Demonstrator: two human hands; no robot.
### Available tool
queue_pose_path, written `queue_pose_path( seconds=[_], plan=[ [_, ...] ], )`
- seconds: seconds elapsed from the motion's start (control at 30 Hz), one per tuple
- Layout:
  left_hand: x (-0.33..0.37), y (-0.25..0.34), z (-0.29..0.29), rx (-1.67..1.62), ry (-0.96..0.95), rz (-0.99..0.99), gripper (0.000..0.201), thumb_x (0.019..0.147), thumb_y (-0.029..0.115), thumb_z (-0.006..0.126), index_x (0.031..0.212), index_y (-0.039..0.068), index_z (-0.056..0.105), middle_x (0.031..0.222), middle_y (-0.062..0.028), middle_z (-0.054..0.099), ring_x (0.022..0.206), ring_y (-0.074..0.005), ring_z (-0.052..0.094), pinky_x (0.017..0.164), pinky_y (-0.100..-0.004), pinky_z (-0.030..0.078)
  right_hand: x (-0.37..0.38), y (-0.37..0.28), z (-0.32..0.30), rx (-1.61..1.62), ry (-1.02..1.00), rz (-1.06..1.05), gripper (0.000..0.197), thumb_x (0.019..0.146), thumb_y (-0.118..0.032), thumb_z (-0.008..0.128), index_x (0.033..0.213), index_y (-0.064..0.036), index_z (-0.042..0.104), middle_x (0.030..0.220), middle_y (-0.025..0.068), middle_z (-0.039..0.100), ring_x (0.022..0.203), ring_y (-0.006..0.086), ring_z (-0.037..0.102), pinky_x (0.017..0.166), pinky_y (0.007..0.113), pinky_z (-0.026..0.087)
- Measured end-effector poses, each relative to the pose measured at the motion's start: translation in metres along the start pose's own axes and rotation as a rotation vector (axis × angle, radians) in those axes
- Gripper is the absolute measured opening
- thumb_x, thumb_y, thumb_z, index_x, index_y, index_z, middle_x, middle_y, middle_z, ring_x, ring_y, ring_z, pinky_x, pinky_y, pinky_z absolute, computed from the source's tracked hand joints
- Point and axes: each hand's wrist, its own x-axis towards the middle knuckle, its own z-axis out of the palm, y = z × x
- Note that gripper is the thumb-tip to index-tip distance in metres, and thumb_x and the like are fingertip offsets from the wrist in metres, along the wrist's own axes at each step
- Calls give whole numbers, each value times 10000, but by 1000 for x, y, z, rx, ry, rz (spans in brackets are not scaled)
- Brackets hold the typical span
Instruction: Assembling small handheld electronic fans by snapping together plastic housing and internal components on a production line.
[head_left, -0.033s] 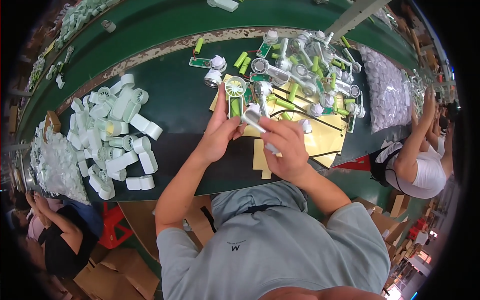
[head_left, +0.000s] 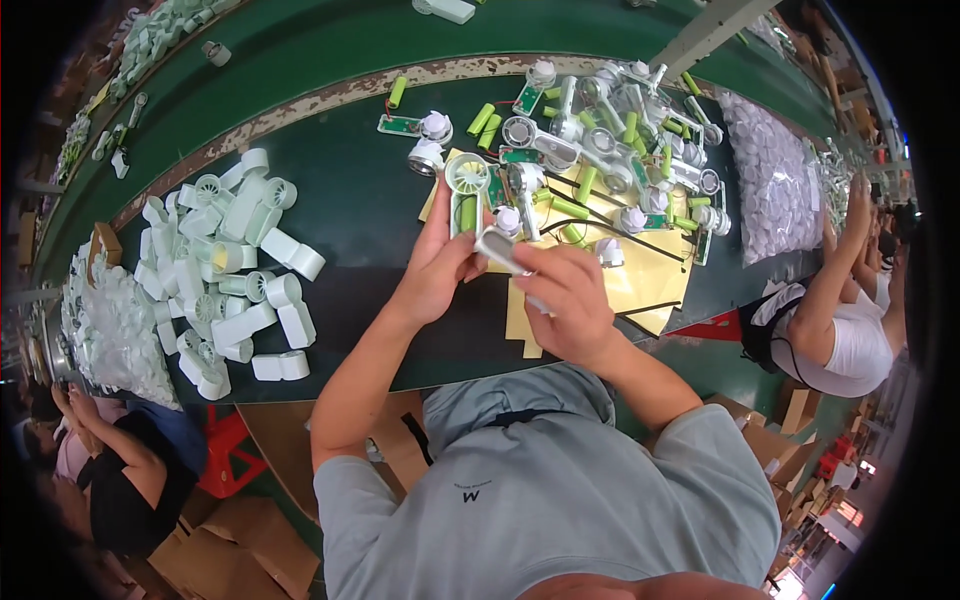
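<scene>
My left hand (head_left: 430,272) is closed around a pale green handheld-fan housing (head_left: 468,174), its round grille at the far end. Inside its handle lies a green battery cell (head_left: 467,212). My right hand (head_left: 573,292) grips a white handle cover (head_left: 499,244) with a grey panel. The cover's tip is close beside the near end of the housing; whether they touch I cannot tell. Just beyond my hands, loose fan assemblies with white motors (head_left: 436,126), green circuit boards (head_left: 398,125) and battery cells (head_left: 481,120) lie on the table.
Pale fan housings (head_left: 240,215) are heaped on the left of the dark green table (head_left: 350,220). Clear bags of parts stand at the far left (head_left: 120,330) and right (head_left: 772,180). Yellow sheets (head_left: 640,285) with black strips lie right. Other people (head_left: 835,330) sit on both sides.
My right hand and the white cover have shifted slightly left and nearer to me. The housing in my left hand has moved a little left.
</scene>
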Motion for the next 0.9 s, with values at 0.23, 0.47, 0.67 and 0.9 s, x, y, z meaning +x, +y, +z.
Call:
queue_pose_path(
  seconds=[0.23,0.47,0.67,0.9],
  plan=[
    [-4,9,1,-121,30,-32,659,1009,227,401,1586,132,97,1239,-72,528,1021,-163,575,826,-301,492,-12,-1,1,-2,-59,-20,466,641,110,713,1081,-27,644,1229,145,648,939,296,610,801,357,508],
    [1,1,4,-66,17,93,582,1006,109,418,1542,58,200,1145,-76,518,761,-119,496,664,-232,419,-31,-15,7,-41,-197,-192,445,703,4,719,1144,-51,696,1297,139,610,955,243,610,814,309,533],
    [1,11,-6,-23,-152,47,676,1006,45,412,1583,77,63,1177,-98,523,772,-105,536,628,-236,475,-66,-28,-24,369,-433,-185,298,775,-15,673,1072,-28,689,1097,118,667,862,251,641,727,330,546],
    [4,-1,-7,154,-230,-57,685,985,-6,392,1593,87,91,1210,-95,565,864,-119,595,767,-247,491,-69,-6,-56,26,-656,163,335,774,-86,748,1096,-59,660,1047,87,582,878,265,573,774,368,491]
  ],
)
